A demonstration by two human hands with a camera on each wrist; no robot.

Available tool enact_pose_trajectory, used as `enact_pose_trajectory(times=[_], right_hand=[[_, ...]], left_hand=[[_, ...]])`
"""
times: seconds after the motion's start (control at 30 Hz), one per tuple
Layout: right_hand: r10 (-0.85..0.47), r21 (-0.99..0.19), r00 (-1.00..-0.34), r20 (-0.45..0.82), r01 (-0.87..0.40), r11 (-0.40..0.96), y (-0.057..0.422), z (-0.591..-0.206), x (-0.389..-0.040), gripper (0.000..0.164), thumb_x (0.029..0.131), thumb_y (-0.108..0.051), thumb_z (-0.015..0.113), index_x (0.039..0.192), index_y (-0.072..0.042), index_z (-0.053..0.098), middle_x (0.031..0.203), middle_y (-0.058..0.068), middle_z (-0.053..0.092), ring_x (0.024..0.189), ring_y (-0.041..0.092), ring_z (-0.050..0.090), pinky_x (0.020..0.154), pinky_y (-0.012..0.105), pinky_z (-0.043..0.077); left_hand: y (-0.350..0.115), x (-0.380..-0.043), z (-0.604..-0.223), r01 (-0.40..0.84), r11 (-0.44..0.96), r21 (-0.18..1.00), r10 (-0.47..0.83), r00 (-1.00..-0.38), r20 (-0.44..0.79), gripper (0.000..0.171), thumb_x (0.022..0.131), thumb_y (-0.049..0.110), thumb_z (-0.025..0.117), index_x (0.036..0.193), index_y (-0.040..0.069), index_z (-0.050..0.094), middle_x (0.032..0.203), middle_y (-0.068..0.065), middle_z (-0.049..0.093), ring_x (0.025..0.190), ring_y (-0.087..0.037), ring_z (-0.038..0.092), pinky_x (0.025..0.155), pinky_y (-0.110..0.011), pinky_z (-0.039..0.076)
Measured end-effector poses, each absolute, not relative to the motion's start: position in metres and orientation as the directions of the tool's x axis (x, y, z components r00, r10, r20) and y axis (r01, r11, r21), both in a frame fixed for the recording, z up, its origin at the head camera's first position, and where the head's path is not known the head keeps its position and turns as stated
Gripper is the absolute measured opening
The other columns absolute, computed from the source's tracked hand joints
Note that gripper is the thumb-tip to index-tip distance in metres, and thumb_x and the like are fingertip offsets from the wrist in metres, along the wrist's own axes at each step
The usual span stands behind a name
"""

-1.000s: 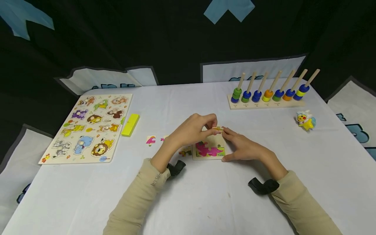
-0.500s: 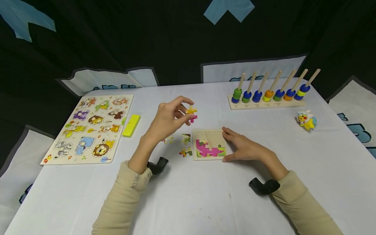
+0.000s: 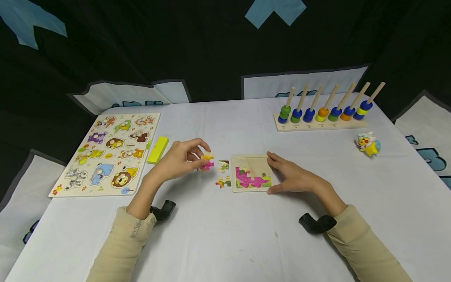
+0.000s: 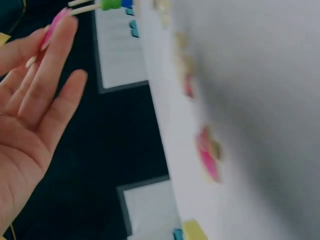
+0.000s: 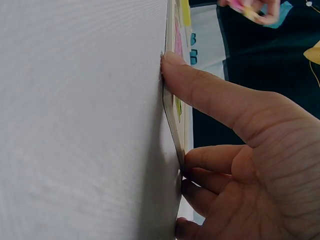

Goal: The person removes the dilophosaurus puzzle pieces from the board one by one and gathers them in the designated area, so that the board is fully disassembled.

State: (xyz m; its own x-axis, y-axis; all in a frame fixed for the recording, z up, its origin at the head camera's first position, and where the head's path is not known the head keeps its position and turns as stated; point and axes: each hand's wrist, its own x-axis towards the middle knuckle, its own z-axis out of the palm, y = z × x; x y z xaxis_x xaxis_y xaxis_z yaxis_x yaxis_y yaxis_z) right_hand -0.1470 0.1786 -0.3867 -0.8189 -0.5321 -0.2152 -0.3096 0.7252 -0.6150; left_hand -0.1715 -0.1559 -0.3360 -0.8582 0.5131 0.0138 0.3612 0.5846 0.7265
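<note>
My left hand [image 3: 179, 159] pinches a pink-and-yellow puzzle piece [image 3: 208, 156] between thumb and fingers, above the table left of the puzzle tray. In the left wrist view the puzzle piece [image 4: 55, 27] shows its pink edge at the fingertips. The square wooden puzzle tray [image 3: 249, 159] lies flat, with joined pieces of a pink figure [image 3: 251, 181] in its lower part. My right hand [image 3: 294, 177] rests against the tray's right side, thumb at the near corner and fingers along the edge. Loose puzzle pieces [image 3: 223, 182] lie left of the tray, some partly hidden by my left hand.
An animal peg board [image 3: 118, 135] lies at the left, with a yellow block [image 3: 157, 150] beside it. A wooden stacking toy [image 3: 320, 124] with coloured rings on pegs stands at the back right. Nearby is a small yellow figurine [image 3: 367, 144].
My left hand has lifted away from the tray, carrying the puzzle piece left, then lower toward the loose pieces. My right hand has stayed at the tray's edge.
</note>
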Motion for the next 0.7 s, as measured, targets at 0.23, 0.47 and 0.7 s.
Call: enact_pose_trajectory(times=[0.23,0.47,0.7], right_hand=[[-0.536,-0.616,-0.817,-0.214,-0.313,0.723,0.179,-0.388,-0.147,0.096,0.077,-0.032,0.078,0.145,0.011,0.026,0.159,0.022,0.012,0.146,0.042,0.013,0.113,0.059,0.019],[-0.535,-0.617,-0.816,-0.218,-0.309,0.724,0.179,-0.388,-0.148,0.096,0.078,-0.033,0.078,0.146,0.01,0.025,0.159,0.021,0.012,0.146,0.041,0.012,0.113,0.06,0.018],[-0.532,-0.606,-0.816,-0.224,-0.311,0.732,0.178,-0.387,-0.148,0.097,0.078,-0.033,0.078,0.146,0.01,0.025,0.159,0.022,0.012,0.146,0.041,0.012,0.113,0.06,0.018]], left_hand=[[-0.164,-0.175,-0.353,0.336,0.65,0.682,0.607,-0.769,-0.2,0.019,0.082,0.004,0.07,0.098,0.012,0.063,0.075,-0.002,0.066,0.065,-0.014,0.058,0.062,-0.029,0.045],[-0.162,-0.175,-0.357,0.29,0.668,0.685,0.618,-0.73,-0.293,0.019,0.081,0.001,0.07,0.096,0.01,0.064,0.073,-0.002,0.063,0.065,-0.013,0.055,0.063,-0.028,0.044],[-0.163,-0.176,-0.359,0.307,0.734,0.606,0.565,-0.772,-0.292,0.018,0.078,0.01,0.076,0.092,0.009,0.065,0.067,0.0,0.062,0.062,-0.011,0.052,0.062,-0.027,0.043]])
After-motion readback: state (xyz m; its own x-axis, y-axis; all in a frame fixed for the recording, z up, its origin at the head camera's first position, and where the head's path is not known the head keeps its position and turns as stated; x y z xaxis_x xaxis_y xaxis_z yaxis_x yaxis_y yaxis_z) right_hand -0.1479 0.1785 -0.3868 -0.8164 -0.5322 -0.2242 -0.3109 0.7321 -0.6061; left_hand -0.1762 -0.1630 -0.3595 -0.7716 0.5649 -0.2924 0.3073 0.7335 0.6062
